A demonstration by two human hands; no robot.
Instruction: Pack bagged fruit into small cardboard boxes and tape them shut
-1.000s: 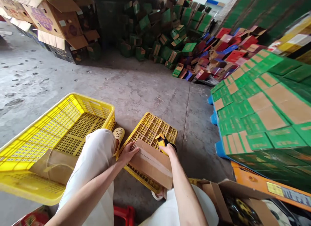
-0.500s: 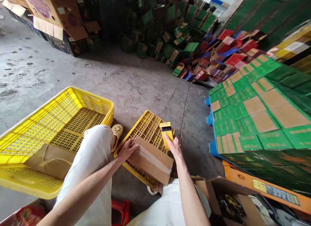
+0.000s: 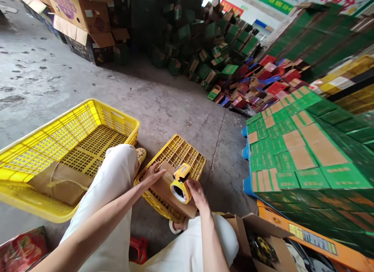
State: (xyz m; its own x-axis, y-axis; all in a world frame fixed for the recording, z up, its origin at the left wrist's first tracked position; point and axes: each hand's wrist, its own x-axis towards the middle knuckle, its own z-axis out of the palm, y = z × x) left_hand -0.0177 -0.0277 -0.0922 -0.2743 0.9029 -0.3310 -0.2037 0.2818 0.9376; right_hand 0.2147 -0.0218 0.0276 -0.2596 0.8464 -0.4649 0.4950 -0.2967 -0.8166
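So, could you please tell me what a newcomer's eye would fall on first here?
Probably the yellow tape dispenser in the right hand, held over a cardboard box at the centre, with the left hand at the box's left end. The large yellow plastic basket at left also stands out. At right, a big stack of green-and-brown cartons rises on a blue pallet.

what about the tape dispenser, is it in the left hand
No, the right hand holds the tape dispenser; the left hand touches the box.
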